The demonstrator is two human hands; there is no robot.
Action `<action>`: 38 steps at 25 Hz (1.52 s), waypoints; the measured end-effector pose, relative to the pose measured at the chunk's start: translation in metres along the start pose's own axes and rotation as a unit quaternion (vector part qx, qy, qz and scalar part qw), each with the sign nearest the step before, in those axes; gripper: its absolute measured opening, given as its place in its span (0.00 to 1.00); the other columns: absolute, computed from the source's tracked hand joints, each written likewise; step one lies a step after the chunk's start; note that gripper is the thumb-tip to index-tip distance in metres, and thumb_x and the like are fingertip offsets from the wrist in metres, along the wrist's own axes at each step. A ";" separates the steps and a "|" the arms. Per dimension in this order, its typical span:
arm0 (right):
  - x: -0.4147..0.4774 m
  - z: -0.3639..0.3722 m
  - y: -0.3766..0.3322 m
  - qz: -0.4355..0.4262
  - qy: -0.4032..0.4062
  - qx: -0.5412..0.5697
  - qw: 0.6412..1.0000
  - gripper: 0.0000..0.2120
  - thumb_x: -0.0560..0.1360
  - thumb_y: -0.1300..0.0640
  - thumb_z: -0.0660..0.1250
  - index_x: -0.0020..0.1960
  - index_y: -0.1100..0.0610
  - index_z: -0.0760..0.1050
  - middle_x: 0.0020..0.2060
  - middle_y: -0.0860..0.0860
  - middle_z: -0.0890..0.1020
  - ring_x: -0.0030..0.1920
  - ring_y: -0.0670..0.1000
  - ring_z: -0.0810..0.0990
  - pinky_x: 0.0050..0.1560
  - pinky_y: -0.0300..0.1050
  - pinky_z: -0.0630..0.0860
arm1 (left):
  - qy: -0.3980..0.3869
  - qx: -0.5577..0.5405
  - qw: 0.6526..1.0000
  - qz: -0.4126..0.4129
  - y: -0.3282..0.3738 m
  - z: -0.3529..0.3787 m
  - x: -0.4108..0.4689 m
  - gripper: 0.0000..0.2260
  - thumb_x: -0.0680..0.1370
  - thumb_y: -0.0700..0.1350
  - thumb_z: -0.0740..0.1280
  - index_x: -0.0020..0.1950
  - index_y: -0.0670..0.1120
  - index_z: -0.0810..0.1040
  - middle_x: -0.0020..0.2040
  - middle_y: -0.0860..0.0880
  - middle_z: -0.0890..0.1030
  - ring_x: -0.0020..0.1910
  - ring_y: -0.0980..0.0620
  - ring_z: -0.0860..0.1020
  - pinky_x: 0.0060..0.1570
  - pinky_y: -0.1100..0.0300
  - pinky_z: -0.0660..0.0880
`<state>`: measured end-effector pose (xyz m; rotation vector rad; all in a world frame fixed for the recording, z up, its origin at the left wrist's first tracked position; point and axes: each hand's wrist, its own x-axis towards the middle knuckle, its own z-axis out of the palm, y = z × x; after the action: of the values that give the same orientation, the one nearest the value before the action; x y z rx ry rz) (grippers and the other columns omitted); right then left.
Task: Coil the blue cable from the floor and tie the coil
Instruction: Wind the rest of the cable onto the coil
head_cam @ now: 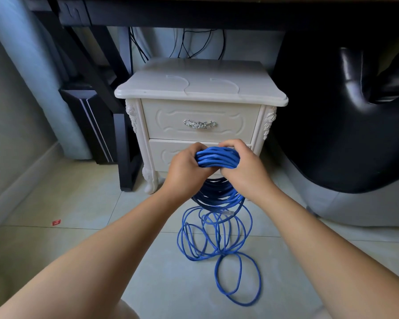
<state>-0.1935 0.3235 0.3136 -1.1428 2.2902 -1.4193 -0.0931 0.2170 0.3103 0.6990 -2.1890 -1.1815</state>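
Forearms (124, 238) out, we are clamping left hand (187, 168) and right hand (242, 169) grips round the blue cable coil (217, 157); loose loops (217, 245) on the floor (78, 226) could be tangling if pulled.

Blue cable, cream cabinet, black chair

Bright blue round cable (217, 157); cream carved wooden cabinet (200, 93) with silver ornate handle (200, 124); glossy black leather chair (346, 125); pale tiled floor (78, 203).

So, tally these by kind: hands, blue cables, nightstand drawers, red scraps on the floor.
Hands: 2, left hand, right hand
Blue cable: 1
Drawers: 2, upper drawer, lower drawer
Red scrap: 1
Total: 6
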 end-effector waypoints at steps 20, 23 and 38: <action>0.000 0.013 0.001 0.209 0.002 0.372 0.904 0.13 0.71 0.68 0.71 0.53 0.56 0.75 0.38 0.58 0.82 0.44 0.57 0.83 0.57 0.58 0.77 | 0.037 -0.391 0.874 -0.287 0.005 -0.003 -0.002 0.09 0.75 0.46 0.73 0.51 0.45 0.77 0.36 0.49 0.78 0.39 0.51 0.77 0.49 0.53 0.77; 0.008 0.005 0.005 0.219 0.023 0.341 0.914 0.15 0.63 0.66 0.71 0.46 0.53 0.75 0.42 0.59 0.79 0.47 0.61 0.81 0.58 0.61 0.77 | -0.027 -0.275 0.932 -0.233 0.005 -0.011 0.001 0.10 0.74 0.46 0.74 0.52 0.46 0.79 0.42 0.49 0.82 0.44 0.51 0.81 0.47 0.56 0.77; 0.004 -0.006 0.004 -0.066 -0.072 -0.094 0.991 0.19 0.72 0.68 0.64 0.58 0.50 0.77 0.50 0.49 0.78 0.49 0.51 0.77 0.49 0.41 0.72 | -0.086 0.119 0.989 0.023 0.003 -0.011 0.002 0.06 0.74 0.42 0.69 0.48 0.45 0.73 0.38 0.50 0.78 0.37 0.51 0.76 0.35 0.63 0.71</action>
<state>-0.2012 0.3252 0.3143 -1.4266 2.3226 -1.1369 -0.0873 0.2113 0.3187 0.6583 -2.5054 -0.9991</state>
